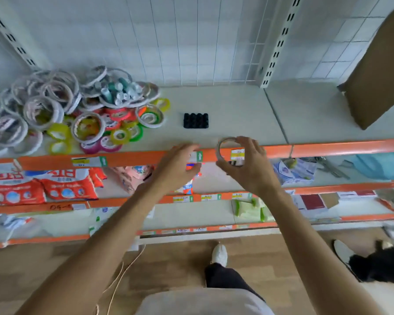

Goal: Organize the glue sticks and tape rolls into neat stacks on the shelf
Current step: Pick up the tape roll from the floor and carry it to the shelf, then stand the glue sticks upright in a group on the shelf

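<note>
At the shelf's front lip, just right of centre, I hold one thin tape roll [228,151] in my right hand [248,164], fingers curled over its far rim and thumb hooked under the near side, so the ring stands tilted over the orange edge strip [132,158] rather than lying flat. My left hand [179,164] is empty, fingers straight and relaxed, its tips at the shelf's edge just left of the roll.

To do this step well, I judge I should carry the roll in over the shelf [237,110] and lay it flat on the bare stretch right of the black block [195,120], well back from the lip so a stack cannot slide off. I would lower it level, let the thumb out last, and use the free left hand to square it. This first ring sets the footprint, so later rolls of the same width should go on it rim to rim.

The rest wait in the pile [77,110] at the left: white rolls behind, yellow, green and pink ones in front. Pale tubes on top of the pile look like the glue sticks [121,90], though the blur leaves me unsure. Pulling from the pile's loose edge should keep it from spilling forward.
</note>
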Motion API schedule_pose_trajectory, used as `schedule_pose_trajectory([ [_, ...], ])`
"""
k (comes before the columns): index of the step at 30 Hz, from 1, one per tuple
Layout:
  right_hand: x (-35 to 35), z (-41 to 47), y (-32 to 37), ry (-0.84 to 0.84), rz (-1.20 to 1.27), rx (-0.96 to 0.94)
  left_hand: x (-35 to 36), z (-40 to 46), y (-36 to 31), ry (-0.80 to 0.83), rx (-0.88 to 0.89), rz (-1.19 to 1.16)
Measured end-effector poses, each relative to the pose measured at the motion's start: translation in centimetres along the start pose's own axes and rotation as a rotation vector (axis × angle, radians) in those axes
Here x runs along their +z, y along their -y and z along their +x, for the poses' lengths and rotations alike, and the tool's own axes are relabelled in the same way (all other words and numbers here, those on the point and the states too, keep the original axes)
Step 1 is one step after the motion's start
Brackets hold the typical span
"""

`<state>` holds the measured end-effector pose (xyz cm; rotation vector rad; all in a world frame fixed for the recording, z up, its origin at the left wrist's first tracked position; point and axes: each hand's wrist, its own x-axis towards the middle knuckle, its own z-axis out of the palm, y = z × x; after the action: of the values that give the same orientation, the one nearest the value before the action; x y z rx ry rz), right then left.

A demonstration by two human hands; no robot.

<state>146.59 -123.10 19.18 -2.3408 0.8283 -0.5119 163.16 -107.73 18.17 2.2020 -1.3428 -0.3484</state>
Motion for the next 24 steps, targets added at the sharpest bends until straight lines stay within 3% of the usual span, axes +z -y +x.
schedule_pose_trajectory([
  [7,0.2,10.2,-2.8,0.206,-0.089,-0.015,-1.6,10.7,1.1,-0.011,-0.13,0.138],
  [18,3.7,12.3,-3.1,0.172,-0.179,-0.151,-2.0,14.1,4.3,0.052,-0.122,0.122],
  [24,4.2,15.1,-1.7,0.156,-0.055,-0.064,-2.3,13.2,5.6,0.075,-0.009,0.168],
])
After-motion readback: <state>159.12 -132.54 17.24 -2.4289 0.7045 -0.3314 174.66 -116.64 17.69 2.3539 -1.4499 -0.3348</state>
